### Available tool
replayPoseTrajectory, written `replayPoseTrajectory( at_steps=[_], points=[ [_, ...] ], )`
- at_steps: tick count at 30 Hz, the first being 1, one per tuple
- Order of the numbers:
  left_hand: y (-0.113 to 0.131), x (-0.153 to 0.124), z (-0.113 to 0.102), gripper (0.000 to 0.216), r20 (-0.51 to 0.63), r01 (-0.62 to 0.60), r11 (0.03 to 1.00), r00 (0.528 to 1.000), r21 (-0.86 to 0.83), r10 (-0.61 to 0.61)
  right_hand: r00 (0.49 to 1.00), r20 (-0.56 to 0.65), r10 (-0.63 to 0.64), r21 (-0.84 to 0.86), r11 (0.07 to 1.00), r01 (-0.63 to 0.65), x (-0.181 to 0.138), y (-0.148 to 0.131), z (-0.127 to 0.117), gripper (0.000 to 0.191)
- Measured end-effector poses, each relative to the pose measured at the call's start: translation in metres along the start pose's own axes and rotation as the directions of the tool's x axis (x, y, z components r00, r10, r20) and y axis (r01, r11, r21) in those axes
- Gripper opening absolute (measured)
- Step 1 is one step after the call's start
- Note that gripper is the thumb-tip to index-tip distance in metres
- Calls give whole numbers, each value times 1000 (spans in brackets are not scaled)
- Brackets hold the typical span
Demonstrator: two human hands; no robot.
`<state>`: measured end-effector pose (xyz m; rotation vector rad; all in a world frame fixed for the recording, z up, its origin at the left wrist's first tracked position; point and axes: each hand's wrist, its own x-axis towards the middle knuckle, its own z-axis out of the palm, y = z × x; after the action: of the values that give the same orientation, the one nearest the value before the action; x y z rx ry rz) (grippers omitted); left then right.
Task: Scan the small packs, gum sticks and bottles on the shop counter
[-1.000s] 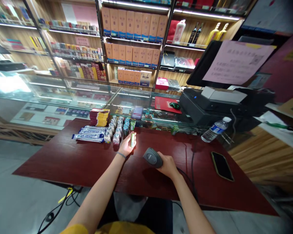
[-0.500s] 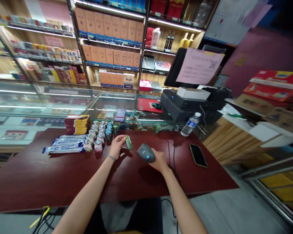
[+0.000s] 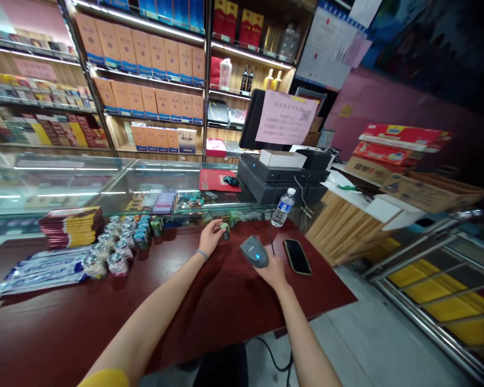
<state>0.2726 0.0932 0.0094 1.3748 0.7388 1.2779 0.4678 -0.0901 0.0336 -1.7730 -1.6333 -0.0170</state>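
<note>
My left hand (image 3: pixel 212 235) is closed round a small green container (image 3: pixel 225 230), held just above the dark red table (image 3: pixel 234 301) near its far edge. My right hand (image 3: pixel 271 267) grips a grey handheld barcode scanner (image 3: pixel 254 251) whose blue light is on; the scanner sits a short way right of the green container. Rows of several small jars (image 3: pixel 119 244) stand to the left of my left hand.
Long blue-and-white packets (image 3: pixel 36 271) and a stack of red-yellow packs (image 3: pixel 70 226) lie at the left. A black phone (image 3: pixel 297 256) and a water bottle (image 3: pixel 283 207) are right of the scanner. A glass counter (image 3: pixel 105 183), a till with a monitor (image 3: pixel 282 172) and stocked shelves stand behind.
The view has swung right. My left hand has carried the green container to the right and away from the jars, towards the far edge. My right hand keeps hold of the scanner.
</note>
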Motion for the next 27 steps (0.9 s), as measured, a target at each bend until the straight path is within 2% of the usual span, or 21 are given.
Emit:
replayPoseTrajectory(
  at_steps=[6, 12, 21, 27],
  points=[
    [-27, 17, 30, 27, -23, 5, 994, 1000, 113, -2, 1000, -28, -1, 35, 999, 2, 1, 15, -9, 32],
    [-37, 25, 43, 21, -62, -137, 950, 985, 280, 160, 999, -45, -8, -9, 1000, 7, 4, 23, -6, 31],
    [-49, 28, 49, 28, -10, -205, 913, 975, 353, 222, 999, -38, -37, -35, 999, 36, 9, 27, -5, 28],
    [-51, 31, 50, 29, -27, -226, 898, 967, 379, 255, 998, -50, -49, -37, 998, 47, 8, 31, -1, 27]
  ],
)
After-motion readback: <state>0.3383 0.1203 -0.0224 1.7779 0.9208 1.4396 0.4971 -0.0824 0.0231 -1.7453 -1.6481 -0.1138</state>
